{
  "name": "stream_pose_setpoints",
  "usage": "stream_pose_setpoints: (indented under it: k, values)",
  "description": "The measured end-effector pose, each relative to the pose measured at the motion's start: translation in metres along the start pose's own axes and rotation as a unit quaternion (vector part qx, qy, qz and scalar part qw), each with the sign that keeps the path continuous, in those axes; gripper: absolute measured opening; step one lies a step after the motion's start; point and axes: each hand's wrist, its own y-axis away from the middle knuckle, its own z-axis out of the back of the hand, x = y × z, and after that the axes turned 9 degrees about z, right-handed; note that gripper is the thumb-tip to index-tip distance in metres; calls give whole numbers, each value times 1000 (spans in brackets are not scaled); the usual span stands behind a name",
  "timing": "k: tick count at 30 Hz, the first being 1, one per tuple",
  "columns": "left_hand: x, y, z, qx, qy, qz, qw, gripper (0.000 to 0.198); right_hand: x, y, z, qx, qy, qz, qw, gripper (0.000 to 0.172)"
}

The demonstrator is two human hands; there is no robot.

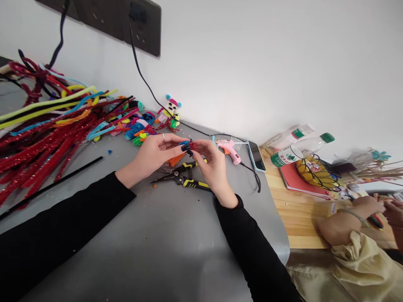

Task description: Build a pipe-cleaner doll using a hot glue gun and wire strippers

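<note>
In the head view, both hands meet just beyond the pliers point(180, 179), which lie on the grey worktop point(176, 239) with their nose to the left and their yellow-and-black handles spread. The left hand point(151, 156), with a ring, and the right hand point(215, 161) together pinch a small piece point(193, 146) of red tinsel and blue fuzz, raised above the worktop on the far side of the pliers; the fingers point(172, 137) of both are closed on it and hide much of its shape. Orange strands point(175, 160) show under the left hand, right by the pliers; whether they join the piece cannot be told. Left of the pliers lie a blue scrap point(109, 152), a black stem point(78, 168) and a big heap of pipe cleaners point(69, 126), mostly red. Beyond the pliers, near the wall point(252, 63), stand two fuzzy figures point(171, 105), with a black cable point(137, 63) running down past them from a socket point(143, 25). Right of the pliers are a pink glue gun point(231, 149) and a phone point(258, 157); farther right come bottles point(285, 156), a red book point(289, 176), a yellow basket point(316, 171) and another person's hands point(367, 205).
</note>
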Motion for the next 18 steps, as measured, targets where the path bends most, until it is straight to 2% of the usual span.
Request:
stream_pose_setpoints:
  k: [11, 18]
  values:
    - [4, 1, 1, 23, 34, -7, 999, 49, 2, -1, 1, -4, 22, 19, 1000, 12]
    - [3, 2, 0, 27, 33, -5, 999, 49, 2, -1, 1, -8, 33, 31, 999, 11]
